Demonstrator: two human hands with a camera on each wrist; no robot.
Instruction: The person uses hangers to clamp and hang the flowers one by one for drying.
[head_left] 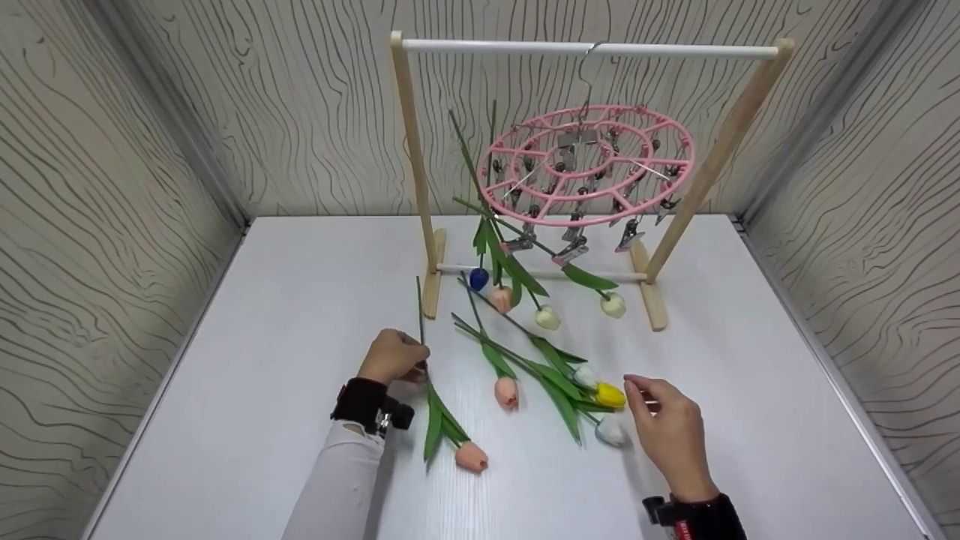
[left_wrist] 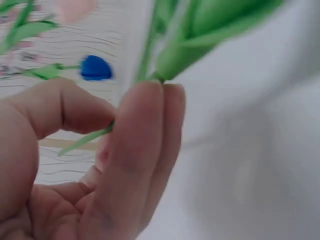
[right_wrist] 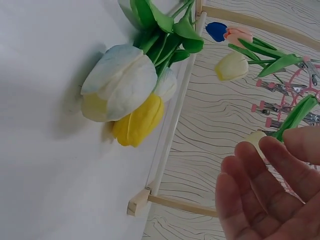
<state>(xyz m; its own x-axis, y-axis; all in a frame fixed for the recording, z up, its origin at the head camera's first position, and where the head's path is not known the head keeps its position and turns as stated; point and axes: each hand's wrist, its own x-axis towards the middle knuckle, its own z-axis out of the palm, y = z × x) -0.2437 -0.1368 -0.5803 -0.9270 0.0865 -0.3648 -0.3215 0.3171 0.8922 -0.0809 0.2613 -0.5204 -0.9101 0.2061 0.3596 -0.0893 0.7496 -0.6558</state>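
Note:
My left hand (head_left: 391, 355) pinches the green stem of a pink artificial tulip (head_left: 471, 456) between thumb and fingers; its bloom points toward the near side. The left wrist view shows that stem (left_wrist: 86, 142) passing between the fingertips. Loosely bent, my right hand (head_left: 671, 429) holds nothing and hovers just right of a yellow tulip (head_left: 610, 395). Beside the yellow one lie two pale blue-white tulips, one nearer (head_left: 611, 431) and one behind (head_left: 585, 376). Between the hands, another pink tulip (head_left: 507, 392) lies on the white table (head_left: 300, 300).
A wooden rack (head_left: 412, 142) with a white top bar (head_left: 495, 47) stands at the back. From it hangs a pink round clip hanger (head_left: 585, 221), tilted, with several metal clips. A blue tulip (head_left: 479, 279), a pink tulip (head_left: 502, 298) and two cream tulips (head_left: 547, 317) hang bloom-down at the hanger.

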